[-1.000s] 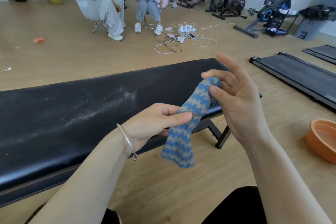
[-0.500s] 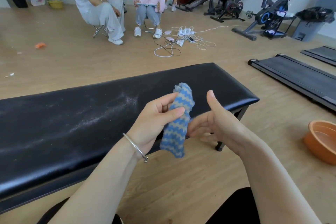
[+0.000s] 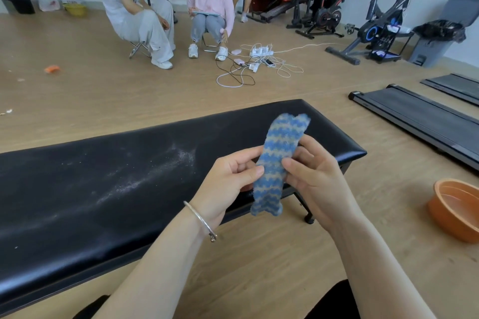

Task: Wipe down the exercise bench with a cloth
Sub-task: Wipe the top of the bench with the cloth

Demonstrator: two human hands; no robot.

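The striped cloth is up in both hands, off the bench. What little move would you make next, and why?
Probably lower the cloth onto the bench at the pale dusty streak to the left of the hands. The left hand and right hand both pinch it in the air, seemingly clear of the pad, and that dust looks unwiped.

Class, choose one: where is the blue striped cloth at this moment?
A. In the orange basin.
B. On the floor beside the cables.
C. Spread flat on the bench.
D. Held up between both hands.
D: the left hand and right hand each pinch the cloth, holding it up, not flat on the bench.
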